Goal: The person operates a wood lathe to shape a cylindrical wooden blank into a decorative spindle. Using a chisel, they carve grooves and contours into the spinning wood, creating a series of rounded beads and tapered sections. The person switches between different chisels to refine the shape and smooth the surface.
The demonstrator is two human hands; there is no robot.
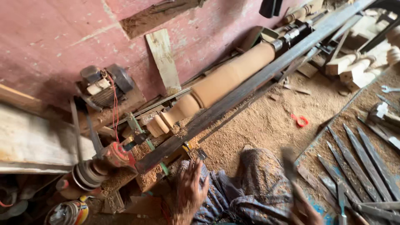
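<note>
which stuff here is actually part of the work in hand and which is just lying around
In use:
- turned wooden post mounted on the lathe
- long metal rail beside it
- tool in the right hand, blurred
- left hand, open near the lathe's end
- electric motor

Lying about:
- row of chisels
- red ring-shaped object on the sawdust
- spanner
- carved wooden pieces
- plank leaning on the wall

There is one view only, from a camera on the person's head. It looks down and forward, tilted, at the lathe [233,89] crossing the frame diagonally. The person's knees and hands are near, at the bottom edge; the pink wall [62,37] is farther behind.
</note>
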